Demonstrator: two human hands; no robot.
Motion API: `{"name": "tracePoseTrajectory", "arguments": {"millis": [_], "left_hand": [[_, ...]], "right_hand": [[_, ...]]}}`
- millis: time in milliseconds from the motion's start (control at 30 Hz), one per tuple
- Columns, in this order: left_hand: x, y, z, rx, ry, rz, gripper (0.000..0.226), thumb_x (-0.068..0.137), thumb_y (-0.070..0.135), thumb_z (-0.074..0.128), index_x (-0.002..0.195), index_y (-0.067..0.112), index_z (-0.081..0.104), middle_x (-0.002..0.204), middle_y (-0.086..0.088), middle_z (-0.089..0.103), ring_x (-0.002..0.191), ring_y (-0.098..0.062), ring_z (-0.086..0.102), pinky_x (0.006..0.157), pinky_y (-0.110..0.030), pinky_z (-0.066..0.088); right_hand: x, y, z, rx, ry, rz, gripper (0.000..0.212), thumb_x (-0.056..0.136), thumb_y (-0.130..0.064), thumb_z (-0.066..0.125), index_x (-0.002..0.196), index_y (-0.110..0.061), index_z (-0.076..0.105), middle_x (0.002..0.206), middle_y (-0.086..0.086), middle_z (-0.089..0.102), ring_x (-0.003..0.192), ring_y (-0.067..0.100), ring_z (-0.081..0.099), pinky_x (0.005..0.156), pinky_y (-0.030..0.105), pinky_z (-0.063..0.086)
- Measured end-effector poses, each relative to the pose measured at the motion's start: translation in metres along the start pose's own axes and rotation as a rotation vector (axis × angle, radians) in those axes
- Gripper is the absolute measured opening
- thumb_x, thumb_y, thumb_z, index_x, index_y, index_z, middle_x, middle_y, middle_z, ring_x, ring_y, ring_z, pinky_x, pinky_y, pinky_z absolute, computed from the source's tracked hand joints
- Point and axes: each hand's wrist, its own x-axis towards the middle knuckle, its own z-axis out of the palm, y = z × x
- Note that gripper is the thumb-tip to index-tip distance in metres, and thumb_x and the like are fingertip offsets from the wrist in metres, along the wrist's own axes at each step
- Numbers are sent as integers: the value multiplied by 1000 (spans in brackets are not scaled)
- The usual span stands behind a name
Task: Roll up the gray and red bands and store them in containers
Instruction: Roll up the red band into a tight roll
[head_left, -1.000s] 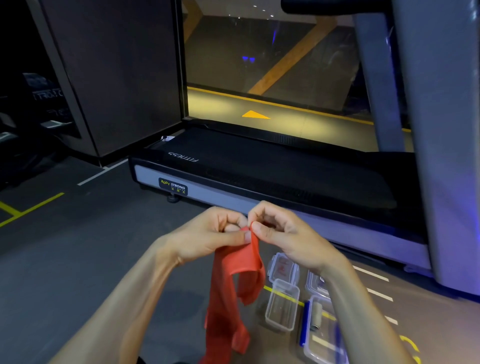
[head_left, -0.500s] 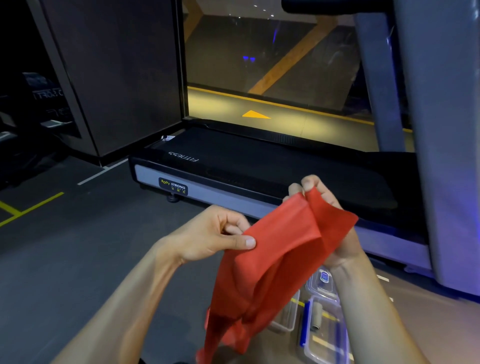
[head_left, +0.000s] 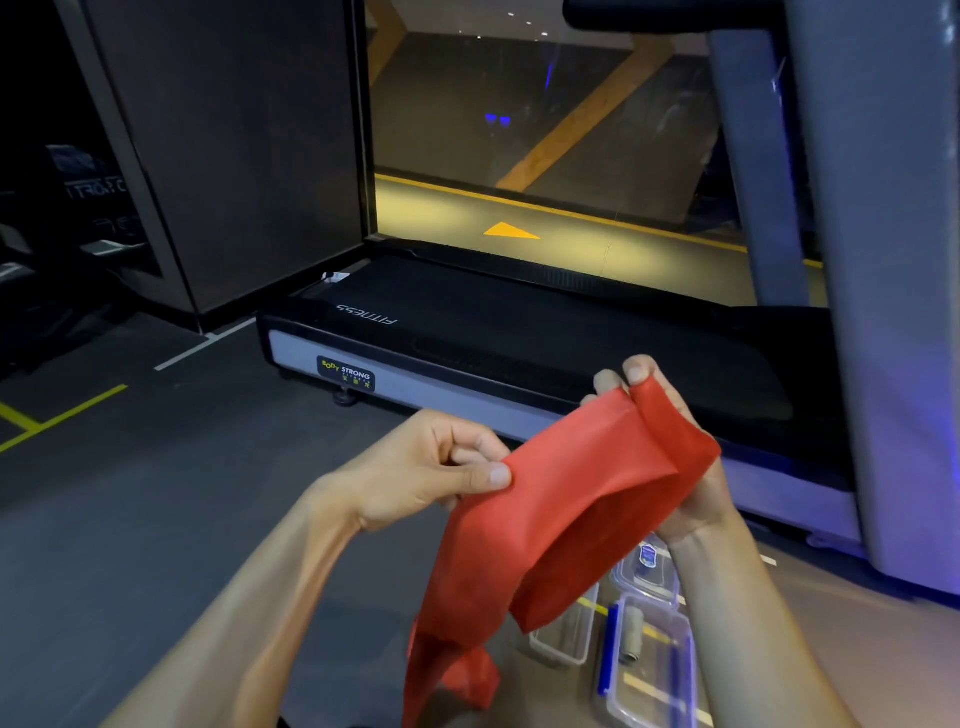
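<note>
The left hand (head_left: 431, 467) pinches one edge of the red band (head_left: 550, 519) between thumb and curled fingers, and the right hand (head_left: 675, 457) grips the other end higher up, with the band wrapped over its palm and the fingertips showing above the cloth. The band stretches wide between both hands in front of the treadmill (head_left: 519, 332), and its loose part hangs down toward the floor (head_left: 156, 519). Below the right wrist, clear containers (head_left: 649, 670) lie on the floor, and one seems to hold a rolled gray band (head_left: 631, 636), though it is small and dim.
</note>
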Motion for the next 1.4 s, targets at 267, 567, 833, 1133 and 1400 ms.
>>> {"name": "tracePoseTrajectory", "arguments": {"millis": [267,567,833,1133,1400], "left_hand": [[2,-2,1,22,51,3,6,80,22,82,79,20,77,71,-6,68,61,-10,49,55,-19,38],[2,-3,0,74,45,-9,7,85,25,73,84,17,73,66,5,64,61,-4,54,57,-17,43],[1,-5,-1,82,31,2,11,89,24,75,81,19,71,65,1,62,60,-7,49,58,-20,40],[-1,-3,-4,-54,-54,0,15,98,15,63,83,14,62,63,8,56,57,-3,48,58,-15,40],[-5,3,-8,-384,-184,29,29,84,39,79,89,14,65,73,1,59,60,-6,56,55,-18,43]], "right_hand": [[-1,0,0,0,8,11,30,79,-23,86,91,-20,58,78,-2,44,61,9,44,59,23,44],[-2,0,-2,-5,-2,24,30,83,-25,84,93,-18,56,76,-3,48,61,9,46,59,23,45],[-1,3,-8,-5,-12,43,27,84,-23,81,95,-17,57,78,-3,53,63,9,49,59,22,46],[-4,-2,-15,-193,58,39,9,93,-19,66,94,-14,59,83,2,56,64,9,54,58,21,48],[-3,16,-11,-459,-25,169,15,90,-22,66,96,-10,59,86,4,61,70,7,56,65,16,46]]}}
